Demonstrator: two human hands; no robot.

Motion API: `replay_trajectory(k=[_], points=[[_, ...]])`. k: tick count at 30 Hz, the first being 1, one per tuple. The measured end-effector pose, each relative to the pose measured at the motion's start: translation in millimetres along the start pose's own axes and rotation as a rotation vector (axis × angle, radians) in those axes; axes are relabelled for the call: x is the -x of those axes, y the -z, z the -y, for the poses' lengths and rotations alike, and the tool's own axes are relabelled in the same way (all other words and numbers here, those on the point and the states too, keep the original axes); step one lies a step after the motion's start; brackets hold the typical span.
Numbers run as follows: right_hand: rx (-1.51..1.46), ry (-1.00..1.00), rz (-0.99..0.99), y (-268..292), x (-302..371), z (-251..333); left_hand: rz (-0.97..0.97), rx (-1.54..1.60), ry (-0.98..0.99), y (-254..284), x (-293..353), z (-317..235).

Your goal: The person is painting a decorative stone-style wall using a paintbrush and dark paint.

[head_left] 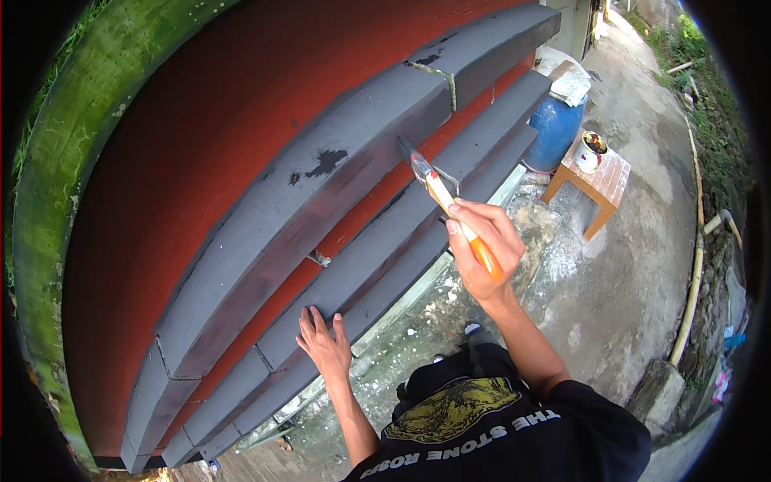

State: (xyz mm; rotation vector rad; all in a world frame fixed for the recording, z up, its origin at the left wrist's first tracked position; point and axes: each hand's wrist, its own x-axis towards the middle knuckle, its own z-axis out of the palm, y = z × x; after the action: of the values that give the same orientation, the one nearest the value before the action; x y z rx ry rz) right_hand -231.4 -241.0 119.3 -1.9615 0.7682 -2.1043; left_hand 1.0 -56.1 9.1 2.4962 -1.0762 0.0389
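In my right hand (pixel 486 245) is a paintbrush (pixel 436 189) with a wooden and orange handle, its dark bristles against the front face of a grey ledge (pixel 297 210). Wet-looking darker patches show on that ledge's top. My left hand (pixel 325 341) rests with spread fingers on a lower grey ledge (pixel 353 277) and holds nothing. Between the ledges run strips of red wall (pixel 281 297). A gap crosses the upper ledge where two grey blocks meet.
A red curved wall (pixel 161 209) rises behind the ledges, edged by a mossy green rim (pixel 40 185). On the right, a paint pot (pixel 590 153) stands on a small brown table (pixel 606 178), beside a blue barrel (pixel 556 124). Bamboo poles (pixel 695 241) line the concrete path's far side.
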Motion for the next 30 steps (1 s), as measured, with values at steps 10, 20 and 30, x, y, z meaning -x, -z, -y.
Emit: replay_trajectory(k=[10, 20, 30], points=[[0.147, -0.074, -0.103, -6, -15, -33, 0.04, 0.001, 0.002, 6, 0, -1], [0.192, -0.2, -0.114, 5, -13, -37, 0.027, -0.01, -0.005, 3, 0, 1], [0.111, -0.146, -0.113, 6, -2, -42, 0.051, 0.016, 0.008, 6, 0, 0]])
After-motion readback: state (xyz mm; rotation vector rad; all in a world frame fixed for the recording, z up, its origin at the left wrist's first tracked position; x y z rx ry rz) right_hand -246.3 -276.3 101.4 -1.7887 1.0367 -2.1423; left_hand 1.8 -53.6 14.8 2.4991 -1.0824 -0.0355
